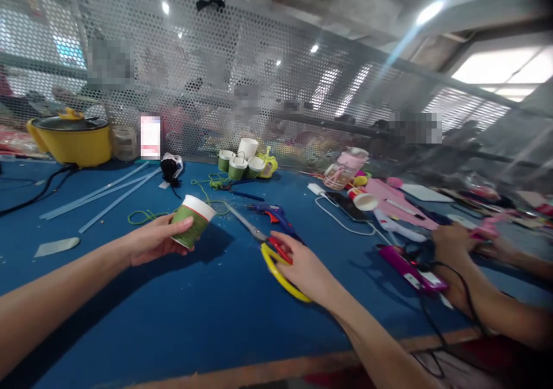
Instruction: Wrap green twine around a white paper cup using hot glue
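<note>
My left hand (158, 240) is wrapped round a green paper cup (190, 227) with a white rim, tilted above the blue table. To its right, my right hand (302, 265) grips the handles of a pair of scissors (276, 265), one loop yellow and the other red. The blades point up and left, toward the far side of the table. Just beyond them lies a blue glue gun (272, 213) with an orange trigger. Green string (147, 216) trails across the table behind the cup.
Several small green cups (237, 168) stand near the perforated metal screen (276, 89). A yellow electric pot (80, 141) is at the far left, near clear glue sticks (103, 193). On the right, another person's hands (453, 239) work beside a purple power strip (410, 271) and cables.
</note>
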The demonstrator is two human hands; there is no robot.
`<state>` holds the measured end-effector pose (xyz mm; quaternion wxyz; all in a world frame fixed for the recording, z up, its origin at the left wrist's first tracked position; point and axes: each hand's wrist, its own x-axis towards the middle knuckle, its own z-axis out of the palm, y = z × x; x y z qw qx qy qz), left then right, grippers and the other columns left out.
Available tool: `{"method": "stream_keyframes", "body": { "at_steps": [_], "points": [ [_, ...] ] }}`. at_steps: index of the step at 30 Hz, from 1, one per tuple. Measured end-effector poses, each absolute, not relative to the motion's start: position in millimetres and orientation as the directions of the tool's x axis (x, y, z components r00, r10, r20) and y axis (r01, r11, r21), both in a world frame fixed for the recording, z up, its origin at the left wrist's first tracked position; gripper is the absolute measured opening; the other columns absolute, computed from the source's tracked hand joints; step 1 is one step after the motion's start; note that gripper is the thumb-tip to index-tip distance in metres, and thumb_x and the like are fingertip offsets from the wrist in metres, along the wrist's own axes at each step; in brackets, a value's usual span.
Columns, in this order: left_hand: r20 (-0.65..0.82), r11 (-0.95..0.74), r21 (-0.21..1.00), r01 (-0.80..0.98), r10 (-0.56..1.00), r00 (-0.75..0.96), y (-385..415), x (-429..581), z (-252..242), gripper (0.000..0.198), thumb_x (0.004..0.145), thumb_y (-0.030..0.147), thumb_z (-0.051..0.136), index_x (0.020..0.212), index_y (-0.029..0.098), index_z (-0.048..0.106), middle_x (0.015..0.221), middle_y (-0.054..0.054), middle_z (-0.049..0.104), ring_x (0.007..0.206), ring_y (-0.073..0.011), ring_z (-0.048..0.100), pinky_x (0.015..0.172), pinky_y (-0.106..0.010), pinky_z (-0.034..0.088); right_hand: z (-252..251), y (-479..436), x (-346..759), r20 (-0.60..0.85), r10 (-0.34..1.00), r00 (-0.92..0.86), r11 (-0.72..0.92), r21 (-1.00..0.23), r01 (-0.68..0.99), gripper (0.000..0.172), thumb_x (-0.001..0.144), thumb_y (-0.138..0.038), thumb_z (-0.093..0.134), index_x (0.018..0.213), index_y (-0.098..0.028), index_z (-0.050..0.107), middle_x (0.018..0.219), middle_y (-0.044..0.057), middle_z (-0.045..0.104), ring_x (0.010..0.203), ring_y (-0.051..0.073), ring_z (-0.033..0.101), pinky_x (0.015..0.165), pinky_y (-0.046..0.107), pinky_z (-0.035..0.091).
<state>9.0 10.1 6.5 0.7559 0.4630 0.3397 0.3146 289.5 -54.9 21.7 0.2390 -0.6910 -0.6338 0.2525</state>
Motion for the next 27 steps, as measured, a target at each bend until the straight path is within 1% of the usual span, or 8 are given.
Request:
{"method": "stream_keyframes", "body": {
  "at_steps": [3,5,6,10,12,15,19,27],
  "points": [
    [-0.204,0.405,0.885,-0.23,0.781,0.59,9.4,7.7,4.6,0.054,0.061,0.05,0.075,0.096,0.012,0.058,0.081,-0.008,0.065,0.065,-0.0163,0.06,0.059,-0.026,0.044,23.4,-58.1,289.6,-0.155,0.988,0.017,-0.15,-0.909,0.39,0.056,0.072,-0.034,0.058,0.124,-0.022,0.042,0.065,-0.003,0.05,0.041,0.009,0.041,0.038,0.022,0.034],
    [-0.183,0.415,0.871,-0.263,0.77,0.611,8.6,8.9,3.7,0.054,0.062,0.051,0.074,0.097,0.012,0.058,0.082,-0.009,0.065,0.064,-0.0162,0.06,0.059,-0.026,0.044,29.5,-58.5,284.8,-0.152,0.987,-0.058,-0.132,-0.958,0.253,0.057,0.075,-0.046,0.055,0.124,-0.024,0.039,0.058,-0.008,0.04,0.035,0.005,0.027,0.034,0.02,0.024],
    [-0.171,0.417,0.867,-0.273,0.764,0.623,8.1,9.6,3.3,0.054,0.063,0.051,0.074,0.097,0.012,0.058,0.081,-0.009,0.065,0.064,-0.0161,0.059,0.059,-0.026,0.044,33.9,-57.4,281.1,-0.117,0.987,-0.106,-0.09,-0.969,0.231,0.056,0.075,-0.05,0.054,0.122,-0.024,0.04,0.058,-0.008,0.038,0.036,0.005,0.028,0.034,0.02,0.026],
    [-0.151,0.416,0.865,-0.28,0.749,0.645,6.6,11.0,2.8,0.053,0.065,0.05,0.072,0.099,0.011,0.058,0.081,-0.009,0.065,0.064,-0.0165,0.059,0.059,-0.027,0.043,52.6,-44.5,261.2,0.046,0.964,-0.261,0.142,-0.921,0.363,0.06,0.064,-0.054,0.065,0.111,-0.023,0.043,0.071,-0.001,0.047,0.066,0.015,0.053,0.054,0.026,0.045],
    [-0.145,0.411,0.862,-0.297,0.761,0.633,7.1,10.4,3.6,0.054,0.064,0.05,0.073,0.098,0.012,0.057,0.081,-0.008,0.064,0.066,-0.0172,0.06,0.061,-0.028,0.043,57.0,-36.0,251.1,0.091,0.949,-0.301,0.235,-0.841,0.488,0.066,0.056,-0.049,0.073,0.108,-0.023,0.043,0.085,0.003,0.053,0.086,0.021,0.055,0.069,0.031,0.048],
    [-0.133,0.405,0.856,-0.321,0.773,0.62,8.6,9.2,5.2,0.055,0.061,0.05,0.075,0.097,0.013,0.057,0.079,-0.007,0.063,0.067,-0.0173,0.06,0.062,-0.028,0.043,53.3,-27.2,240.2,0.136,0.944,-0.302,0.311,-0.676,0.668,0.069,0.053,-0.043,0.077,0.11,-0.021,0.044,0.099,0.007,0.057,0.092,0.024,0.055,0.083,0.039,0.045],
    [-0.128,0.387,0.87,-0.307,0.777,0.616,8.9,8.6,6.0,0.054,0.063,0.05,0.074,0.098,0.013,0.056,0.079,-0.006,0.062,0.065,-0.0164,0.06,0.061,-0.028,0.044,38.8,-27.0,237.5,0.181,0.949,-0.257,0.314,-0.499,0.808,0.066,0.053,-0.044,0.078,0.107,-0.021,0.049,0.102,0.008,0.058,0.09,0.026,0.057,0.08,0.041,0.046],
    [-0.144,0.347,0.91,-0.228,0.78,0.609,6.5,7.6,3.6,0.052,0.063,0.047,0.074,0.099,0.015,0.055,0.079,-0.004,0.058,0.065,-0.015,0.056,0.06,-0.028,0.044,29.0,-33.0,241.4,0.231,0.942,-0.244,0.317,-0.377,0.87,0.057,0.056,-0.04,0.077,0.102,-0.021,0.052,0.095,0.009,0.058,0.089,0.026,0.056,0.076,0.04,0.045]
  ]
}}
